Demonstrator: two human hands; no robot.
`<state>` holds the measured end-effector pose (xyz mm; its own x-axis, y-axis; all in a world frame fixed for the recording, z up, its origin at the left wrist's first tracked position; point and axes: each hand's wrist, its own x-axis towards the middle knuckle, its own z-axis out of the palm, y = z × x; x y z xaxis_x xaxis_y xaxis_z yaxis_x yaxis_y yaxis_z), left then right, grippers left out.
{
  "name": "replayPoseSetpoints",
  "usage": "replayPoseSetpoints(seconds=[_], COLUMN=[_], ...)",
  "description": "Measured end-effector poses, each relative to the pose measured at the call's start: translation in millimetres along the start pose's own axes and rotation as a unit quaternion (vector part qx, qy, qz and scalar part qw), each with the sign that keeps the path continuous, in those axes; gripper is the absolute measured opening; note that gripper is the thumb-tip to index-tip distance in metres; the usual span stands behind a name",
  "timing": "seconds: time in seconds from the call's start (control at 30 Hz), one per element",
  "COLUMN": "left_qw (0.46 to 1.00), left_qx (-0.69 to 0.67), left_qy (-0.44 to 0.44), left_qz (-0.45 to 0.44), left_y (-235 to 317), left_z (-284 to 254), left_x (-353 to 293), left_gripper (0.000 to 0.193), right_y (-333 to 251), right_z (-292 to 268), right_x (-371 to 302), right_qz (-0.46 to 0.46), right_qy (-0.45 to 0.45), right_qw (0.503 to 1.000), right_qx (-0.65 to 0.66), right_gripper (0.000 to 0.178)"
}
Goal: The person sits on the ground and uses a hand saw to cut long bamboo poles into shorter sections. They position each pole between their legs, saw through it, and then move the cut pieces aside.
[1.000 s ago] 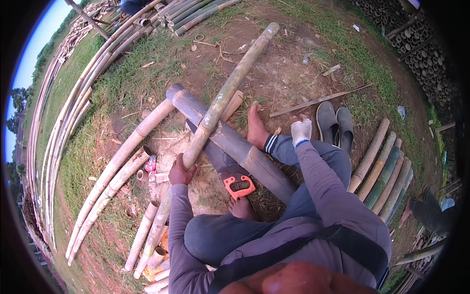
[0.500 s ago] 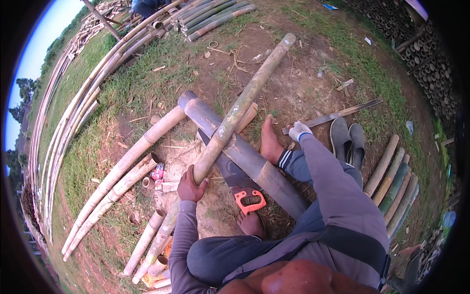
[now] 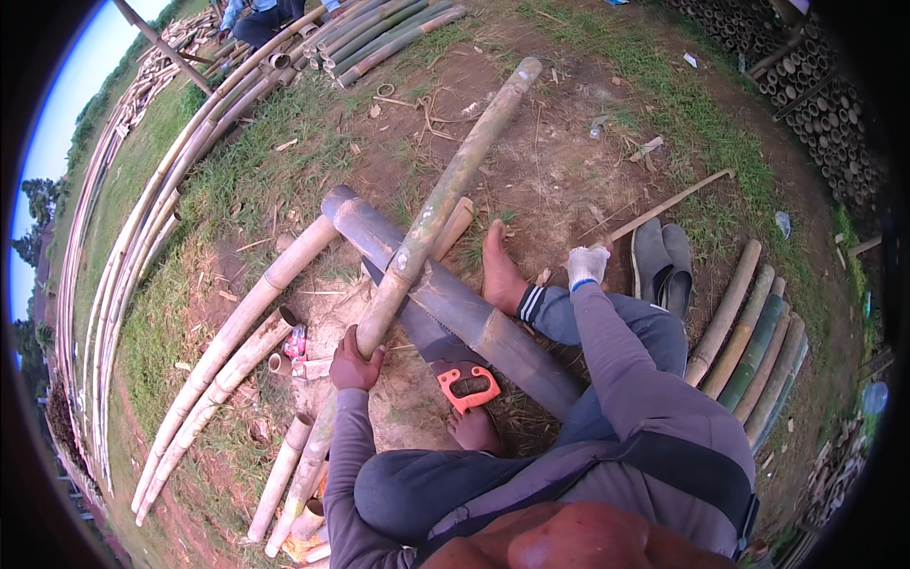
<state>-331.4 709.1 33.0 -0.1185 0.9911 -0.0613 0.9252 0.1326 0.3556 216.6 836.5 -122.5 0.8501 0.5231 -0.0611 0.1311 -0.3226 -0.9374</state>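
Note:
My left hand (image 3: 355,360) is wrapped around the near part of a long mottled bamboo pole (image 3: 453,194). The pole lies slantwise across a thick dark bamboo log (image 3: 512,341). In a white glove, my right hand (image 3: 588,266) is closed on the near end of a long thin bamboo slat (image 3: 671,205), which points away to the far right. A handsaw (image 3: 468,383) with an orange handle rests by my foot, its dark blade passing under the pole.
Dark slip-on shoes (image 3: 654,261) stand beside my right hand. Cut bamboo pieces (image 3: 744,346) lie at the right, and more poles (image 3: 223,365) at the left. A person (image 3: 261,24) sits at the far left near stacked bamboo (image 3: 384,38). Cut bamboo ends are piled (image 3: 815,104) far right.
My right hand has taken up the slat and turned it, so its narrow edge now shows instead of its broad face. My left hand stays on the pole. The view has shifted slightly.

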Motion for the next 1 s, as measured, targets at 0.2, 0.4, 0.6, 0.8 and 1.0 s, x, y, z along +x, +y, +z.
replayPoseSetpoints(seconds=[0.2, 0.4, 0.6, 0.8, 1.0], left_qw=[0.999, 1.000, 1.000, 1.000, 1.000], left_qx=[0.012, 0.015, 0.010, 0.014, 0.018], left_qy=[-0.004, 0.001, 0.002, 0.010, 0.006], left_qz=[-0.029, -0.022, -0.011, -0.008, -0.013], left_y=[-5.8, -5.7, -0.6, -7.0, -12.3], left_z=[-6.3, -6.5, -7.3, -5.7, -10.6], left_x=[-6.8, -10.1, -7.7, -9.9, -12.9], left_gripper=[0.084, 0.084, 0.086, 0.087, 0.085], right_y=[-77.5, -135.1, -178.9, -152.0, -168.6], right_z=[-45.1, -49.7, -17.9, 5.6, 19.6], right_x=[-5.1, -69.1, -172.6, -204.3, -235.3], right_qz=[0.300, 0.184, 0.117, 0.269, 0.226], right_qy=[0.010, -0.174, -0.263, -0.543, -0.642], right_qw=[0.885, 0.867, 0.902, 0.747, 0.712], right_qx=[0.356, 0.428, 0.320, 0.273, 0.174], right_gripper=[0.022, 0.024, 0.019, 0.045, 0.078])
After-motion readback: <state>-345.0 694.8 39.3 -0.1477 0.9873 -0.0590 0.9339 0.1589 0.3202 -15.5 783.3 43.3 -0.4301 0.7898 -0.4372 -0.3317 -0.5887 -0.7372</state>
